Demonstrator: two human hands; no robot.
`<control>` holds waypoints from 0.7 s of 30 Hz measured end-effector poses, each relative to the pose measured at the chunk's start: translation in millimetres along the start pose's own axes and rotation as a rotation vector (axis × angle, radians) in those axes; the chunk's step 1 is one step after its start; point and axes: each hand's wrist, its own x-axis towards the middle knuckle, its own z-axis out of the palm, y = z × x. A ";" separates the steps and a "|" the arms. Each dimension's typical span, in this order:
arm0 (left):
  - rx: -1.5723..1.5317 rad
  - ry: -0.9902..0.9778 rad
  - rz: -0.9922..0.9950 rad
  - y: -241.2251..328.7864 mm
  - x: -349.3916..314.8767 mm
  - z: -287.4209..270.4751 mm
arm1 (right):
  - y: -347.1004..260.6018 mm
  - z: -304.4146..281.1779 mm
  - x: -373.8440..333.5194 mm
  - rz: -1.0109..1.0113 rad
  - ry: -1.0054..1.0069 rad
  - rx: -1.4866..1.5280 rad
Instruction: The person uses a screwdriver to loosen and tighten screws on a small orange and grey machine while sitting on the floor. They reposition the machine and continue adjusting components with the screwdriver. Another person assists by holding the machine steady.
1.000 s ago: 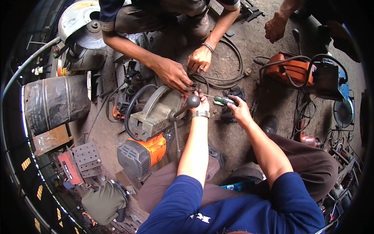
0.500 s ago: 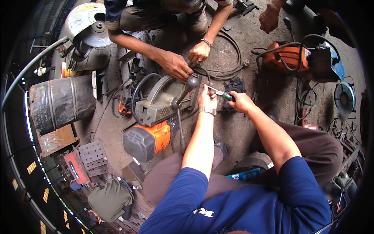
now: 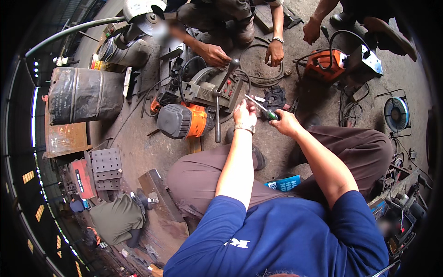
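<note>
My right hand (image 3: pixel 286 123) is closed round the green-and-black handle of a screwdriver (image 3: pixel 259 106). Its metal shaft slants up and left, the tip ending just above my left hand (image 3: pixel 245 114). Curled fingers on that hand, which wears a wristwatch, hide whatever may be between them. Just beyond and to the left lies a grey magnetic drill (image 3: pixel 203 92) with an orange-and-black motor (image 3: pixel 185 121), a lever with a ball knob, and red buttons on its end panel. A co-worker's hand (image 3: pixel 214 55) rests at the drill's far side; their other hand (image 3: pixel 275 54), wearing a bracelet, hangs apart from it.
Dark gloves or cloth (image 3: pixel 275 98) lie beyond my right hand, near coiled cable (image 3: pixel 260 82). An orange machine (image 3: pixel 325 64) stands far right, with another person's hand (image 3: pixel 311 31) above it. A blue fan (image 3: pixel 397 114) is rightward, a drum (image 3: pixel 87 96) leftward, a blue packet (image 3: pixel 284 183) between my legs.
The view has shifted, and the drill now appears higher up. The co-worker's braceleted hand has moved off the drill to the right. My right hand still holds the screwdriver.
</note>
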 end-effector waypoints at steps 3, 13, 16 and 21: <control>0.029 0.039 -0.019 7.6 -26.1 6.0 | -5.7 -14.6 -24.5 -0.006 -0.002 -0.042; 0.253 -0.266 0.140 27.7 -61.1 26.7 | -19.0 -31.0 -63.5 0.025 0.020 0.049; 0.256 -0.242 0.190 46.9 -64.3 25.6 | -26.8 -30.3 -68.8 -0.046 0.003 0.043; 0.036 -0.236 0.083 56.8 -75.7 35.9 | -31.9 -42.9 -76.0 -0.098 0.030 -0.005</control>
